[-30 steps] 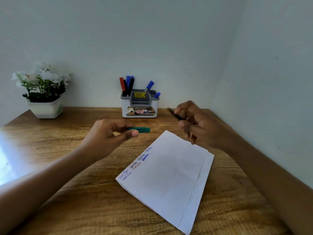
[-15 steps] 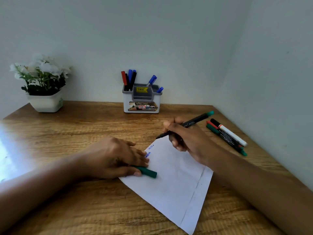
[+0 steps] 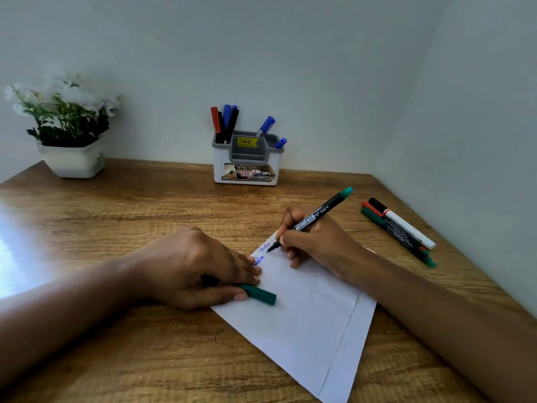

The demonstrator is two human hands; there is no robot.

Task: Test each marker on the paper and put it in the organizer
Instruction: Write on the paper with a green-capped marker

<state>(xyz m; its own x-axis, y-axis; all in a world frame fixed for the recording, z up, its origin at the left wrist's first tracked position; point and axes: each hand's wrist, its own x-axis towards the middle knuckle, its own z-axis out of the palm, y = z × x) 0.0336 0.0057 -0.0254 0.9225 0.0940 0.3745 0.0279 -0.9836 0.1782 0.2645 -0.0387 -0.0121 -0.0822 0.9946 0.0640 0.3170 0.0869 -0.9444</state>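
Observation:
A white sheet of paper (image 3: 305,309) lies angled on the wooden desk, with small handwriting at its upper left corner. My right hand (image 3: 316,242) grips a black marker with a green end (image 3: 322,212), its tip touching the paper near the writing. My left hand (image 3: 197,269) rests on the paper's left edge and holds the green cap (image 3: 260,294) between thumb and fingers. The white and grey organizer (image 3: 247,170) stands at the back against the wall, with red, black and blue markers upright in it.
Three loose markers (image 3: 401,231), one white-bodied, lie at the right by the side wall. A white pot of white flowers (image 3: 69,158) stands at the back left. Walls close off the desk at the back and right.
Both hands came down from the air. The left, with the green cap, settled on the paper's edge. The right brought the uncapped marker's tip down to the paper.

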